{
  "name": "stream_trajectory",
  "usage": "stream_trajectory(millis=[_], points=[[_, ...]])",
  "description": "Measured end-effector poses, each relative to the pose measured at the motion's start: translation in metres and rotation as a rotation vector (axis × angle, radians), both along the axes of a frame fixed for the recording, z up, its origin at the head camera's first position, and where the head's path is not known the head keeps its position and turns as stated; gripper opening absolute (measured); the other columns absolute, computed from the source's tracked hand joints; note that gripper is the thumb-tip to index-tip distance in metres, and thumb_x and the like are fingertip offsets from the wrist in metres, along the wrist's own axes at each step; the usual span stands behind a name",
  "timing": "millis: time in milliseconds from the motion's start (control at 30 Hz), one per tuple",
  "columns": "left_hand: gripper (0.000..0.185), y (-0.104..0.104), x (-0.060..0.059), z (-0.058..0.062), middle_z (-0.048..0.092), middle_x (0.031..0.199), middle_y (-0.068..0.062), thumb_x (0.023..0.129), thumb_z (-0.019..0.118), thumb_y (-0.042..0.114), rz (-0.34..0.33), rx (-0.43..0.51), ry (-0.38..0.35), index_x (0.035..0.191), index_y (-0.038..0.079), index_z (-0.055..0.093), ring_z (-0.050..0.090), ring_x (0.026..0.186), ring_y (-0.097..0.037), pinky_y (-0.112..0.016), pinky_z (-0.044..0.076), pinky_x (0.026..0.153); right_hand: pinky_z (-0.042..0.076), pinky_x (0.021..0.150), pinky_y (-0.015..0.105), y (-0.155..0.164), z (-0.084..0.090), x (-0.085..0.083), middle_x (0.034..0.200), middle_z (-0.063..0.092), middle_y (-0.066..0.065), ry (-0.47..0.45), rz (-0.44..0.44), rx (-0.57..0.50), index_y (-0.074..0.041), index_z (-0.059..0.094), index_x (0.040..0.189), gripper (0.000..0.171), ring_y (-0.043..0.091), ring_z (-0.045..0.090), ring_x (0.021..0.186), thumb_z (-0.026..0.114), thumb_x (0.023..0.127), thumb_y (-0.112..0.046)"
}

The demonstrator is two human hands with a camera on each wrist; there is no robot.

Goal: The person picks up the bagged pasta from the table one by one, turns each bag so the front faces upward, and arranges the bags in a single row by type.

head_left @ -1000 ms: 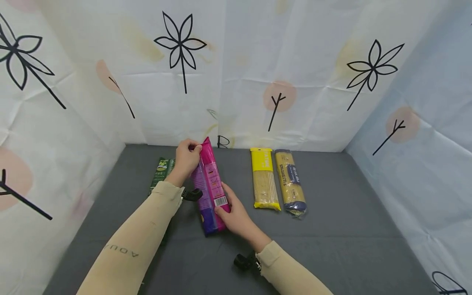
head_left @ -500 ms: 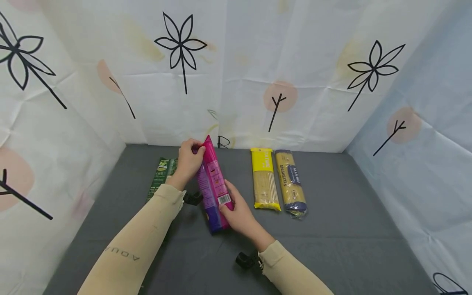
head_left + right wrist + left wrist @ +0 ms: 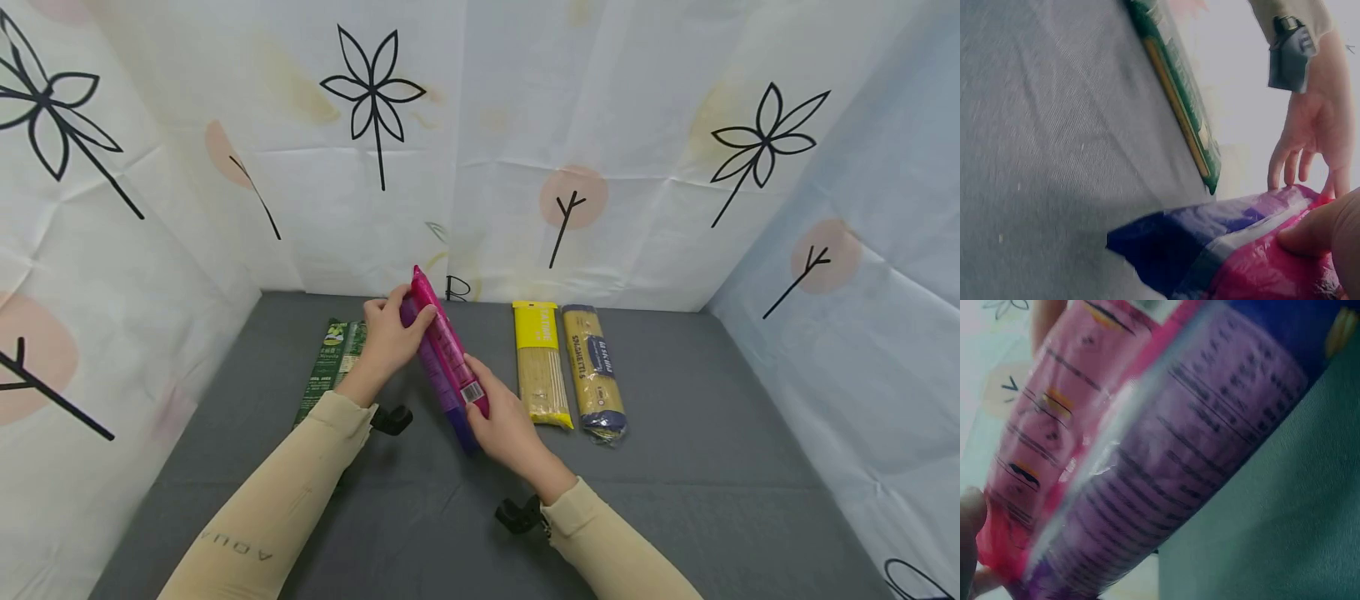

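Observation:
A long pink-and-purple plastic packet (image 3: 447, 354) slants over the table between both hands, its printed back and barcode facing up. My left hand (image 3: 393, 332) pinches its far end between thumb and fingers. Near the barcode, my right hand (image 3: 504, 418) grips the lower right edge, its thumb (image 3: 1310, 234) pressing on the pink side in the right wrist view. Printed text on the packet (image 3: 1166, 437) fills much of the left wrist view. Left of the packet, a green packet (image 3: 325, 367) lies on the table, partly hidden by the left hand and forearm.
Right of the hands, a yellow packet of noodles (image 3: 542, 367) and a spaghetti packet (image 3: 594, 371) with blue ends lie side by side on the grey tablecloth (image 3: 697, 433). A patterned white curtain (image 3: 495, 100) rises behind and along both sides.
Both hands have turned the pink-and-purple packet, its near end swinging right and rising slightly. More of the green packet shows now. The two packets on the right stay put.

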State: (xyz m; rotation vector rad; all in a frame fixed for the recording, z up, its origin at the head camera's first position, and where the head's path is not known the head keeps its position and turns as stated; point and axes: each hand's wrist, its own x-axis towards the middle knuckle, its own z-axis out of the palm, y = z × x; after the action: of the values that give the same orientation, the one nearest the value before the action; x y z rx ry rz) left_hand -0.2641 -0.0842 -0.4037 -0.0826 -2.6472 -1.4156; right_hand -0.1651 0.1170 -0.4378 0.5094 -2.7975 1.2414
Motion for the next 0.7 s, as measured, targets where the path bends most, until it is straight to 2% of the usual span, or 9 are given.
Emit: stream_trajectory(millis=[100, 200, 267, 333, 500, 600, 700], points=[[0.08, -0.001, 0.004, 0.002, 0.028, 0.135, -0.028, 0.093, 0.054, 0.056, -0.052, 0.033, -0.045, 0.153, 0.014, 0.022, 0.041, 0.116, -0.038, -0.054, 0.047, 0.089, 0.049, 0.057, 0.027, 0.001, 0.002, 0.002, 0.129, 0.057, 0.005, 0.118, 0.0, 0.13, -0.031, 0.026, 0.153, 0.074, 0.013, 0.053, 0.067, 0.063, 0.093, -0.011], [0.086, -0.002, 0.008, 0.004, 0.033, 0.135, -0.028, 0.093, 0.057, 0.053, -0.124, 0.144, -0.08, 0.154, 0.012, 0.012, 0.048, 0.115, -0.038, -0.05, 0.053, 0.083, 0.042, 0.047, 0.024, 0.002, 0.005, 0.003, 0.106, 0.06, 0.005, 0.218, -0.01, 0.251, -0.027, 0.028, 0.153, 0.074, 0.014, 0.043, 0.053, 0.065, 0.091, -0.008], [0.088, -0.001, 0.009, 0.004, 0.034, 0.136, -0.029, 0.093, 0.06, 0.048, -0.159, 0.244, -0.098, 0.154, 0.012, 0.008, 0.049, 0.116, -0.04, -0.049, 0.055, 0.079, 0.043, 0.049, 0.023, 0.002, 0.007, 0.004, 0.097, 0.058, 0.005, 0.252, -0.025, 0.311, -0.027, 0.03, 0.152, 0.075, 0.013, 0.043, 0.056, 0.067, 0.09, -0.008], [0.089, 0.0, 0.011, 0.005, 0.033, 0.136, -0.029, 0.092, 0.064, 0.042, -0.175, 0.359, -0.117, 0.154, 0.013, 0.007, 0.05, 0.116, -0.041, -0.048, 0.055, 0.076, 0.046, 0.052, 0.024, 0.001, 0.008, 0.004, 0.096, 0.058, 0.005, 0.286, -0.039, 0.362, -0.026, 0.03, 0.152, 0.076, 0.014, 0.045, 0.06, 0.069, 0.089, -0.008], [0.089, 0.007, 0.016, 0.006, 0.033, 0.136, -0.025, 0.089, 0.071, 0.035, -0.128, 0.585, -0.118, 0.151, 0.02, 0.009, 0.05, 0.119, -0.038, -0.048, 0.055, 0.077, 0.049, 0.051, 0.027, 0.0, 0.005, 0.003, 0.095, 0.056, 0.007, 0.433, -0.082, 0.492, -0.026, 0.033, 0.151, 0.078, 0.017, 0.047, 0.063, 0.073, 0.086, -0.01], [0.089, 0.012, 0.018, 0.004, 0.033, 0.135, -0.021, 0.086, 0.074, 0.036, -0.068, 0.698, -0.12, 0.147, 0.022, 0.01, 0.052, 0.116, -0.034, -0.046, 0.055, 0.077, 0.046, 0.046, 0.026, -0.001, 0.0, 0.002, 0.092, 0.056, 0.007, 0.532, -0.099, 0.541, -0.023, 0.035, 0.15, 0.076, 0.018, 0.047, 0.061, 0.074, 0.085, -0.009], [0.091, 0.015, 0.019, 0.0, 0.033, 0.133, -0.018, 0.083, 0.077, 0.037, 0.005, 0.77, -0.134, 0.144, 0.023, 0.012, 0.054, 0.111, -0.031, -0.045, 0.056, 0.076, 0.045, 0.045, 0.026, -0.002, -0.004, 0.001, 0.091, 0.058, 0.006, 0.587, -0.11, 0.562, -0.019, 0.037, 0.149, 0.076, 0.018, 0.05, 0.061, 0.075, 0.084, -0.009]])
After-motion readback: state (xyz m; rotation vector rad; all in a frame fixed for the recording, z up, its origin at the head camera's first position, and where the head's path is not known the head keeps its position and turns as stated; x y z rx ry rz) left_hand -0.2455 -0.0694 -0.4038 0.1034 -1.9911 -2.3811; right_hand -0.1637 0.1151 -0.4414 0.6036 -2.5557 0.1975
